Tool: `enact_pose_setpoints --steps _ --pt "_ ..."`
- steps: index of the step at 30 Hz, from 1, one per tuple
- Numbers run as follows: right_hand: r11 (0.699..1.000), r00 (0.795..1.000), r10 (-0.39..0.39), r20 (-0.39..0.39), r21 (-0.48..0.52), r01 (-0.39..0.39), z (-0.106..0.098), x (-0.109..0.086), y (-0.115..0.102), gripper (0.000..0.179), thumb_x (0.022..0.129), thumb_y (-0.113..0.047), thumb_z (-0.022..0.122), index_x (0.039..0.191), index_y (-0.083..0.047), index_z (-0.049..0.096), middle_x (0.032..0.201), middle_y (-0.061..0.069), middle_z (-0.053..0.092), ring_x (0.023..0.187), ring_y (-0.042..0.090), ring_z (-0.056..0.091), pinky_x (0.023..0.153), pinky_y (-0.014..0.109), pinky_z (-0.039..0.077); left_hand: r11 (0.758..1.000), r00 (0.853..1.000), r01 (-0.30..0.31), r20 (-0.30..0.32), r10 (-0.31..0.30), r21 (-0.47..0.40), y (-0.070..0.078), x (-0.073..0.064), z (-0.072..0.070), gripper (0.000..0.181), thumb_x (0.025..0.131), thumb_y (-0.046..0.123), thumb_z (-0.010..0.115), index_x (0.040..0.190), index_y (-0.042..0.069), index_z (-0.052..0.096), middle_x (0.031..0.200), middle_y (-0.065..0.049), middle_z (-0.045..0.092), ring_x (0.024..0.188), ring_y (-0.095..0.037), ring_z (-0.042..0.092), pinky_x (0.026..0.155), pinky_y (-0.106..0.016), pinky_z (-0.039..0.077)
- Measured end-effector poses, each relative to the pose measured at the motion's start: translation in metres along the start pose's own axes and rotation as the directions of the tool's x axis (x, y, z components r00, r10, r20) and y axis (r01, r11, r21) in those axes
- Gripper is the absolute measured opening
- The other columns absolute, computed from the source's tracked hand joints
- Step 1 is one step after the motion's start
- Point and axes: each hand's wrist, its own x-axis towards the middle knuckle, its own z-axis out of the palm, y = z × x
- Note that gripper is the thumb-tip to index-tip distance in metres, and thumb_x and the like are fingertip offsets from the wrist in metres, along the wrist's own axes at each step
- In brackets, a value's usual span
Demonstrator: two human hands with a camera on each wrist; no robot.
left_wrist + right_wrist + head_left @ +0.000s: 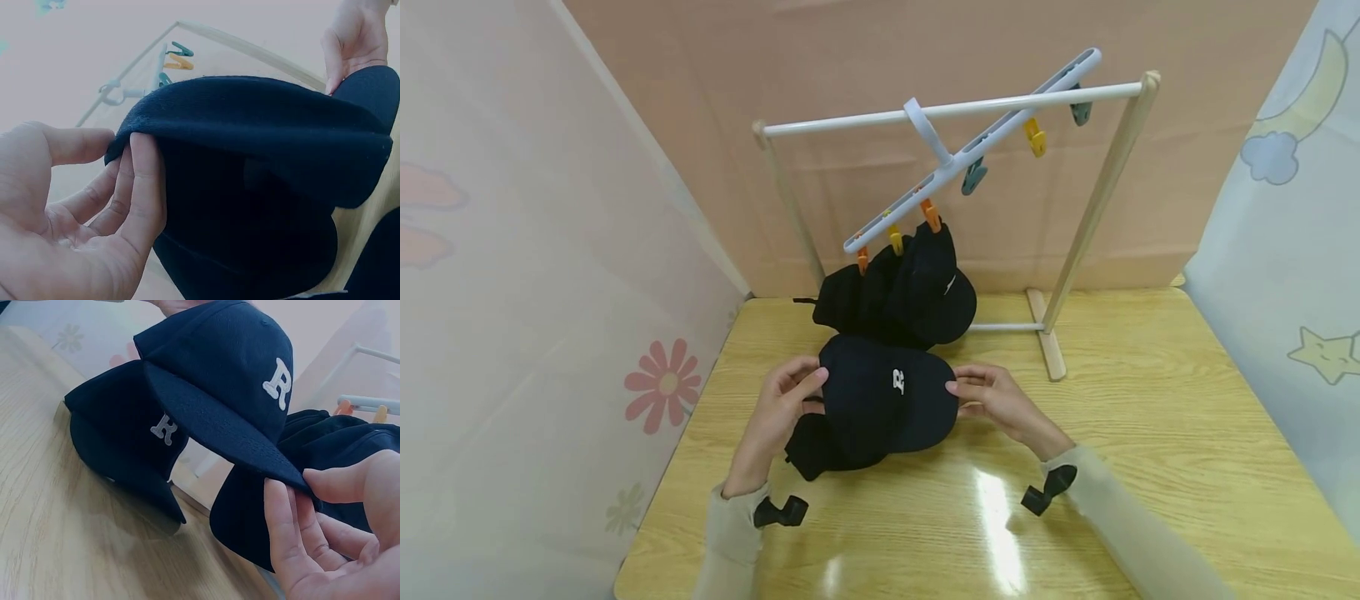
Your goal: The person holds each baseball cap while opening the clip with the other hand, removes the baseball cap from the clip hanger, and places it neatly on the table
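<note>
Spanning the gap between two bare hands, a dark cap [861, 392] is held above a wood-grain table [1150, 433], its long axis running crosswise, crown to the left and brim to the right, a white letter R [898, 382] on its front. The left hand [784, 402] pinches the crown's rear edge between thumb and fingers; the right hand [1000, 402] pinches the brim's front edge the same way. With both hands touching the cap, neither is nearer to it. Below and toward the left hand, a second cap [823, 450] rests on the table, partly hidden from above. Just beyond the held cap, a cluster of dark caps [925, 287] hangs from orange and yellow clips [932, 217] at the near, left end of a pale hanger [951, 169], set aslant on a white rod [842, 124]. Up and to the right hang bare clips: a grey-green clip [973, 177], a yellow clip [1036, 138] and, at the far end, another grey-green clip [1081, 113]. Of the two hands, the right appears nearer to that side.
</note>
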Motion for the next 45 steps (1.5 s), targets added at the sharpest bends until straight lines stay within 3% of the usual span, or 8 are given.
enact_pose_setpoints --steps 8,12,16,22,28,34,45 --pt "1.0 1.0 0.008 -0.008 -0.014 -0.008 0.006 0.004 0.004 0.044 0.104 -0.013 0.07 0.139 0.012 0.06 0.107 -0.004 0.074 0.09 0.01 0.072 0.082 0.034 0.065 0.999 0.999 0.031 -0.028 -0.031 0.02 -0.008 -0.001 -0.006 0.015 0.109 0.007 0.059 0.107 0.017 0.071 0.09 0.005 0.066 0.079 -0.01 0.068 0.067 -0.026 0.062" --pt "1.0 1.0 0.012 -0.019 -0.021 -0.012 0.008 0.007 0.006 0.044 0.104 -0.012 0.07 0.139 0.012 0.06 0.107 -0.004 0.075 0.089 0.011 0.072 0.08 0.031 0.065 0.998 0.997 0.052 -0.06 -0.049 0.042 -0.011 -0.002 -0.007 0.01 0.109 0.009 0.059 0.11 0.005 0.068 0.09 0.004 0.065 0.079 -0.011 0.067 0.068 -0.027 0.062" --pt "0.999 1.0 0.017 -0.016 -0.033 -0.018 0.011 0.011 0.008 0.046 0.104 -0.013 0.07 0.142 0.012 0.059 0.109 -0.003 0.075 0.09 0.012 0.073 0.081 0.032 0.065 0.994 0.991 0.082 -0.112 -0.074 0.067 -0.013 -0.005 -0.011 0.015 0.109 0.01 0.06 0.114 -0.003 0.067 0.09 0.005 0.066 0.08 -0.012 0.068 0.069 -0.028 0.063" --pt "0.998 1.0 0.02 -0.005 -0.052 -0.021 0.018 0.017 0.012 0.051 0.104 -0.013 0.07 0.146 0.012 0.055 0.111 -0.001 0.076 0.089 0.013 0.074 0.084 0.037 0.065 0.985 0.979 0.123 -0.18 -0.099 0.125 -0.018 -0.01 -0.017 0.022 0.11 0.014 0.061 0.12 -0.004 0.069 0.091 0.006 0.069 0.08 -0.011 0.068 0.07 -0.027 0.063" --pt "0.998 0.999 0.029 -0.029 -0.051 -0.031 0.025 0.025 0.022 0.053 0.101 -0.012 0.073 0.147 0.009 0.055 0.104 0.001 0.076 0.08 0.015 0.074 0.078 0.036 0.065 0.972 0.968 0.161 -0.218 -0.123 0.17 -0.021 -0.014 -0.021 0.03 0.11 0.016 0.062 0.128 -0.008 0.065 0.091 0.005 0.067 0.081 -0.012 0.064 0.07 -0.026 0.062" --pt "0.999 0.999 0.032 -0.002 -0.04 -0.032 0.032 0.029 0.034 0.055 0.101 -0.009 0.073 0.149 0.009 0.053 0.096 0.003 0.076 0.08 0.017 0.074 0.077 0.039 0.066 0.954 0.953 0.216 -0.256 -0.161 0.206 -0.024 -0.019 -0.024 0.031 0.11 0.016 0.062 0.132 -0.006 0.065 0.093 0.002 0.066 0.081 -0.014 0.064 0.072 -0.027 0.062" --pt "0.999 1.0 0.024 0.011 -0.025 -0.024 0.042 0.034 0.039 0.054 0.101 -0.009 0.073 0.148 0.008 0.054 0.115 0.019 0.078 0.081 0.019 0.077 0.075 0.037 0.066 0.953 0.939 0.227 -0.305 -0.159 0.202 -0.033 -0.028 -0.03 0.034 0.11 0.014 0.062 0.136 -0.007 0.063 0.101 -0.001 0.066 0.081 -0.014 0.064 0.071 -0.026 0.062"
